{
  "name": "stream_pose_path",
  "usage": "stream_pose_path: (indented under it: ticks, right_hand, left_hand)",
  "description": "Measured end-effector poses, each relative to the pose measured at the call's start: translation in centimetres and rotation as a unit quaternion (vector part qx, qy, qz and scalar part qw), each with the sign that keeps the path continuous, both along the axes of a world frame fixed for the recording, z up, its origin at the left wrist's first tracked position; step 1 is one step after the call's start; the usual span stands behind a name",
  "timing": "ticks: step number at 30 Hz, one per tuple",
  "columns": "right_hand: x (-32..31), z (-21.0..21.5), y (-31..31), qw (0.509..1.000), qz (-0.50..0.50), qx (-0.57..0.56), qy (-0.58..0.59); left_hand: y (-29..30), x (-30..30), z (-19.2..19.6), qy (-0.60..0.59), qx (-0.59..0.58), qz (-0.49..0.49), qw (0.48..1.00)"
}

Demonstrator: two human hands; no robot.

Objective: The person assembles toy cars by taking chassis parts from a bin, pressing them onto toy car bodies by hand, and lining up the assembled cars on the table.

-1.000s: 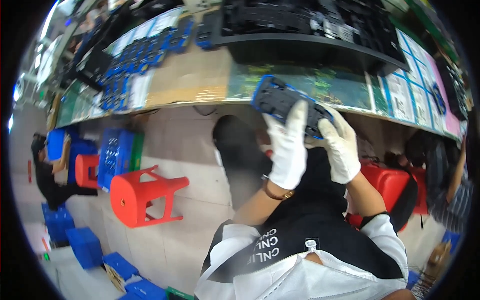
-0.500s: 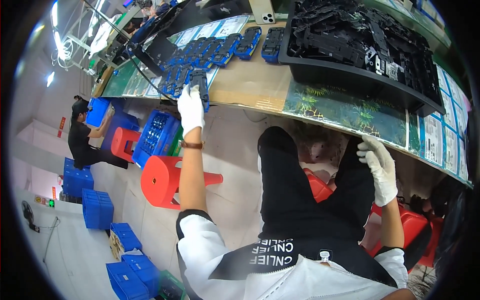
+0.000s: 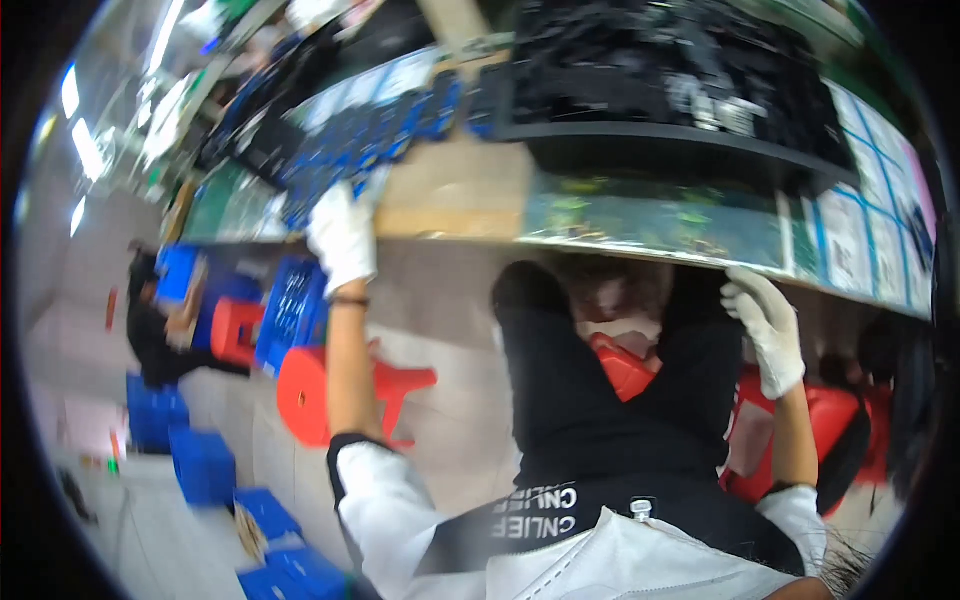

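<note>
Left hand (image 3: 342, 235), white-gloved: we find it reaching over the front edge of the table (image 3: 640, 218), at the near end of the grouped blue-and-black pieces (image 3: 403, 122). Fingers blurred; we cannot tell how far they are closed or whether they grip a piece. Right hand (image 3: 768, 330), also gloved: half open, fingers loosely bent, empty, just beside the table edge above the right thigh. We note the pieces standing in slanting rows on the table's left part, beyond a sheet of cardboard (image 3: 455, 185). Right of them, a black bin (image 3: 690, 150) heaped with dark parts (image 3: 620, 70). Red stool (image 3: 305, 395) below the left forearm.
</note>
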State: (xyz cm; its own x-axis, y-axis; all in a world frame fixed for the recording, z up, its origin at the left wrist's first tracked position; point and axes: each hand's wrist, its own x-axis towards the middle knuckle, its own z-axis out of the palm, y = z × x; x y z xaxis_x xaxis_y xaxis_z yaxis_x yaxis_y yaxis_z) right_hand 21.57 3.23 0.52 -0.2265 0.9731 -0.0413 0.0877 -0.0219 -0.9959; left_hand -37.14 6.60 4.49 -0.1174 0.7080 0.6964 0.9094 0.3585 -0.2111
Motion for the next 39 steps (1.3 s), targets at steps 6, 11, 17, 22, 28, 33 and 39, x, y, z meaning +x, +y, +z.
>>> stream_pose_path:
  ticks: [6,11,17,22,28,33,39]
  right_hand:
    - [4.1,1.7,1.9,0.986,-0.123,0.088,-0.066]
    - [15.0,3.1,4.4,0.856,-0.383,0.277,-0.209]
    - [31.3,4.2,10.7,0.651,-0.494,0.264,-0.512]
    - [38.6,5.5,15.1,0.591,-0.309,0.178,-0.723]
    - [40.2,7.8,18.4,0.613,-0.223,0.042,-0.757]
    - [34.6,9.6,14.7,0.603,-0.201,0.144,-0.758]
    - [17.4,13.1,6.8,0.799,-0.081,0.220,-0.553]
  left_hand:
    - [-0.7,-3.7,-0.2,0.002,-0.045,0.001,0.999]
    - [3.7,-5.6,-1.2,0.015,-0.111,0.086,0.990]
    - [5.7,-6.4,-1.7,0.028,-0.103,0.047,0.993]
    - [3.2,-1.7,0.2,0.063,-0.043,-0.018,0.997]
    - [-1.0,7.8,2.2,0.050,-0.011,-0.218,0.974]
    - [-3.2,22.0,-0.1,-0.118,0.071,-0.392,0.909]
    - [-5.6,40.3,-6.1,-0.801,-0.042,-0.479,0.356]
